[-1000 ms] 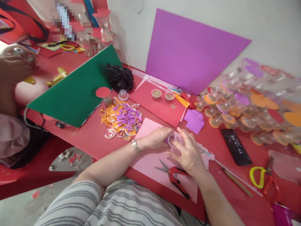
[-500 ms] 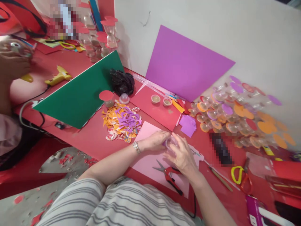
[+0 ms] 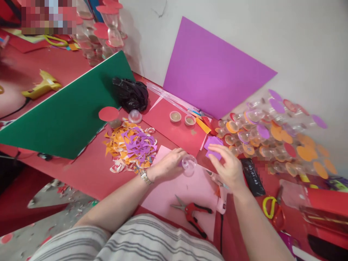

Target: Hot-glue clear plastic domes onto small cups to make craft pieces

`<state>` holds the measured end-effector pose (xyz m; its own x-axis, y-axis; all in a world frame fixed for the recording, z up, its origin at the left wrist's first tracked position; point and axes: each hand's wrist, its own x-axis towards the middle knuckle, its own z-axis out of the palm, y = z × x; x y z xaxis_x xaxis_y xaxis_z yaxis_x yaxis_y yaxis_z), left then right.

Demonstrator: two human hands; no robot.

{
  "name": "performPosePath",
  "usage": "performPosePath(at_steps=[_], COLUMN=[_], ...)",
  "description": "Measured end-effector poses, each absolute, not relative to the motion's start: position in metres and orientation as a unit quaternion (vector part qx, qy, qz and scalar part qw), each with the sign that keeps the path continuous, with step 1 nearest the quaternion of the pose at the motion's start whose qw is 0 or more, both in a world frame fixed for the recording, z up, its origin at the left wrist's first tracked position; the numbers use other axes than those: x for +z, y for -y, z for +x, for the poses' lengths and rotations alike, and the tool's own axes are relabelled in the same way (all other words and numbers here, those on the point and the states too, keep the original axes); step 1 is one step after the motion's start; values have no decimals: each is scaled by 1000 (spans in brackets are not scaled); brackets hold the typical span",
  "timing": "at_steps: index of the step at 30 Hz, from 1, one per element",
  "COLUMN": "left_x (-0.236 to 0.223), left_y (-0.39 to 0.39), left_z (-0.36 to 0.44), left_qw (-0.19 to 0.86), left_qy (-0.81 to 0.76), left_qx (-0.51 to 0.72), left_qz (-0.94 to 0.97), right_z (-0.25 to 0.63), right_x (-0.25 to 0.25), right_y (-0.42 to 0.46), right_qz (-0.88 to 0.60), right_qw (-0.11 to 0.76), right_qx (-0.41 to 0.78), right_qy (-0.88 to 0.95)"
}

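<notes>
My left hand (image 3: 170, 165), with a watch on the wrist, is closed around a clear plastic hourglass-shaped piece (image 3: 189, 165) above the pink sheet (image 3: 163, 192). A bit of purple shows at its side by my fingers. My right hand (image 3: 228, 166) is open, thumb and fingers apart, at the stack of small purple paper squares (image 3: 214, 143); whether it touches them I cannot tell. Under the right hand lies a white glue gun (image 3: 221, 201), partly hidden. Red-handled pruning shears (image 3: 191, 212) rest on the pink sheet, blades apart.
Orange and purple paper scraps (image 3: 133, 143) are heaped at left, beside a green board (image 3: 73, 108) and a black plastic bag (image 3: 132, 94). Several hourglass pieces with paper discs (image 3: 261, 132) stand at right. A black timer (image 3: 252, 177) and yellow-handled scissors (image 3: 269, 206) lie near my right arm.
My right hand has let go of the clear plastic piece and moved right to the purple squares. My left hand keeps its hold. The view has shifted a little.
</notes>
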<state>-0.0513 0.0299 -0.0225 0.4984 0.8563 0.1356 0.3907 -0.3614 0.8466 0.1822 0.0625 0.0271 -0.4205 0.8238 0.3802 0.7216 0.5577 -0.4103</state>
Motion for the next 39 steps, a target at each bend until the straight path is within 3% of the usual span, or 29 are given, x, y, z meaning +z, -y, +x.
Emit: performPosePath(at_steps=[11,27,30,39], left_x=[-25,-23,-25,-18], left_y=[-31,-33,-34,-35], left_z=[-51,-53,-53,-63], left_qw=[383,357,353,349], left_qy=[-428,-438,-433,-441], left_qx=[271,226,226,202], left_qz=[772,793,798,802], right_z=[186,172,177,183], right_x=[-28,-17,1,46], right_y=[-194,-194,-182,-91], right_qz=[-543,-588,-592,-571], right_qw=[169,92,104,273], right_qx=[15,-16,-7,57], right_qy=[822,804,799,772])
